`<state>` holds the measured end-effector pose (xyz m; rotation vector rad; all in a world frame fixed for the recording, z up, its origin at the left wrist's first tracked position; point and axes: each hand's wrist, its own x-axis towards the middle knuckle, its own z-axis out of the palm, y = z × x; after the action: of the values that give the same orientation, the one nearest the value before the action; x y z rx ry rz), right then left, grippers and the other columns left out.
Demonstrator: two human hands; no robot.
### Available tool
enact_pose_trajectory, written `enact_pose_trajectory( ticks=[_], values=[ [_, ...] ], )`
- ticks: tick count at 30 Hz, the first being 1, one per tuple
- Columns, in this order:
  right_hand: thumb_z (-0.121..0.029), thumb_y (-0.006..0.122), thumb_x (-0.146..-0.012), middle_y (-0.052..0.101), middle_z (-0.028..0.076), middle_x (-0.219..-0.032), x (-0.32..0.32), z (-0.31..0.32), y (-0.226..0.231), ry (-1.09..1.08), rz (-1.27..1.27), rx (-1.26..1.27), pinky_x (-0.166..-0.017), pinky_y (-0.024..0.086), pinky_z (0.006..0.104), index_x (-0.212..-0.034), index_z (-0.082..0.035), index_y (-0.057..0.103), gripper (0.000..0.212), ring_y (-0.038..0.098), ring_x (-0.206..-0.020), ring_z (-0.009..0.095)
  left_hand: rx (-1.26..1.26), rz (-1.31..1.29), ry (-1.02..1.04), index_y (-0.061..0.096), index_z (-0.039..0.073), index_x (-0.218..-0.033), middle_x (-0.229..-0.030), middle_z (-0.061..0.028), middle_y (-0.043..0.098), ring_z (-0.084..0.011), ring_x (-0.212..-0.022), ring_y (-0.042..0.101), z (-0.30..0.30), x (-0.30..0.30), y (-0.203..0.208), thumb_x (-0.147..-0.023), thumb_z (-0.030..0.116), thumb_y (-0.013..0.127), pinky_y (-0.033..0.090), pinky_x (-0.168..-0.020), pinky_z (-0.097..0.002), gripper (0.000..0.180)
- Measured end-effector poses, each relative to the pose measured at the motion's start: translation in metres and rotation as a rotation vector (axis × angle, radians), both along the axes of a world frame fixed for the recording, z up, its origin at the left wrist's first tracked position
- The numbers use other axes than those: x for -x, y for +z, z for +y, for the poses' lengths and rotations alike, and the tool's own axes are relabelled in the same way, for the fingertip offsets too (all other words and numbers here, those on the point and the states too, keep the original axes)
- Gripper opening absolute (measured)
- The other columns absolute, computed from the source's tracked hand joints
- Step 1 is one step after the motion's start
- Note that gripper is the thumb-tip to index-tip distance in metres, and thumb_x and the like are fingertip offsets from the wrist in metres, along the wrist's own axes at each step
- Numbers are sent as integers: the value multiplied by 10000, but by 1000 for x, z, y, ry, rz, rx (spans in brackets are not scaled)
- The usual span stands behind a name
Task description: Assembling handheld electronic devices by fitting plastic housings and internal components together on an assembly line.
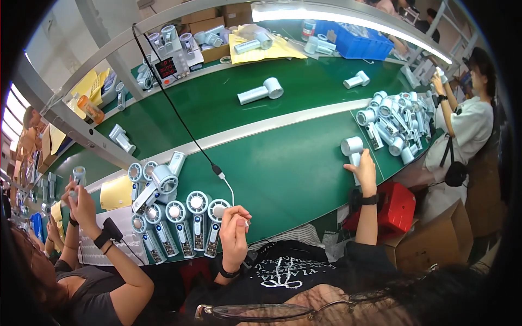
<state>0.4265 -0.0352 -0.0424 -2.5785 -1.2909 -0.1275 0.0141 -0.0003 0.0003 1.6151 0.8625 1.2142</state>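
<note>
My right hand (366, 173) is closed around the handle of a pale blue handheld fan (352, 145), its round head pointing away from me over the green bench. Near the front edge, my left hand (234, 234) pinches the end of a white cable (232, 189); the small plug partly shows between the fingers. That cable joins a black lead (179, 117) hanging from above. Just left of my left hand, several handheld fans (197, 204) lie in a row with their heads away from me. More fans (163, 179) are piled behind that row.
A large heap of fans (389, 117) lies at the right. On the green conveyor (217, 81) beyond the metal rail rest a few fans. A small meter (166, 69) stands on the shelf. Co-workers sit at both sides. A red stool (396, 206) and cardboard box (440, 233) stand at lower right.
</note>
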Motion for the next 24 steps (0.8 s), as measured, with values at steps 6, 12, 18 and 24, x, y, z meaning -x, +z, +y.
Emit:
enact_pose_trajectory(
  ticks=[6, 12, 18, 24],
  values=[
    [-314, 616, -893, 595, 181, -1169, 13, -9, 18, -4, 1280, -673, -712, 543, 399, -1184, 13, 431, 475, 617, -1015, 282, 2, 8, -17, 565, -70, -860, -990, -85, 530, -94, -670, 454, -10, -5, 2, -1001, 138, 387, 355, -586, -224, 308],
    [-339, 339, -995, 552, 193, -1201, 124, 3, 58, 156, 1951, -1038, -694, 555, 356, -1264, -5, 433, 440, 602, -1001, 245, 8, 5, -52, 537, -63, -800, -902, -108, 550, -123, -668, 485, -15, -13, 3, -997, 116, 396, 396, -596, -250, 301],
    [-177, 536, -882, 463, 81, -1048, 187, 21, 26, 543, 2412, -746, -559, 473, 235, -1268, -18, 421, 432, 481, -729, 121, 147, 67, -227, 507, -36, -790, -782, -97, 563, -141, -650, 515, -24, -28, 6, -1005, 127, 394, 427, -600, -267, 293],
    [-93, 591, -824, 417, 54, -1008, 218, 38, 34, 568, 2424, -790, -525, 426, 204, -1258, -22, 415, 474, 429, -700, 84, 344, -11, -367, 515, -30, -881, -748, -64, 570, -97, -611, 480, -32, -40, -2, -1011, 110, 386, 416, -577, -236, 230]
  ],
)
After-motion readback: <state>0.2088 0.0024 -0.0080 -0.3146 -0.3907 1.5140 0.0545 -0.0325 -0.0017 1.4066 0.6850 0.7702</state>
